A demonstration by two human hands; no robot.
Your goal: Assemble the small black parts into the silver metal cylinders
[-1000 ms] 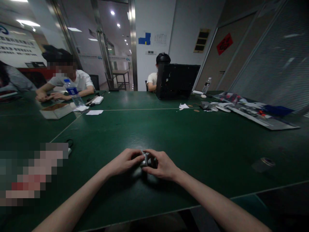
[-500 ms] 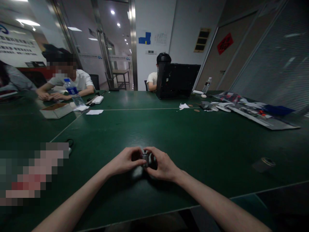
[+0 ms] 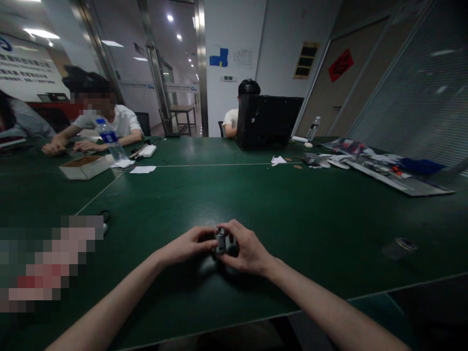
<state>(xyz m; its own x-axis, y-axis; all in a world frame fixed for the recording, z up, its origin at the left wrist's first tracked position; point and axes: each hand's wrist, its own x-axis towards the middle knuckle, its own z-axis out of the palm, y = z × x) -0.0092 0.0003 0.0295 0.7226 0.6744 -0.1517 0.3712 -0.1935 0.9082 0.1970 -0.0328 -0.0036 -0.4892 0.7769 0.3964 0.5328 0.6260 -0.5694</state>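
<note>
A small silvery metal cylinder (image 3: 220,241) stands just above the green table (image 3: 234,195), close in front of me. My left hand (image 3: 185,247) pinches it from the left with thumb and fingertips. On the other side, my right hand (image 3: 246,248) curls around it, fingers over its top. Both hands are closed on it and hide its lower part.
A small round metal piece (image 3: 401,245) lies at the right. A cardboard box (image 3: 85,166), a water bottle (image 3: 108,139) and papers (image 3: 143,169) sit far left by a seated person (image 3: 95,122). Another person sits behind a black monitor (image 3: 268,122). Long printed boards (image 3: 387,170) lie far right.
My hands turned the cylinder slightly and stayed in place; my left fingers drew closer to it. The far-left person's hand slid left along the table.
</note>
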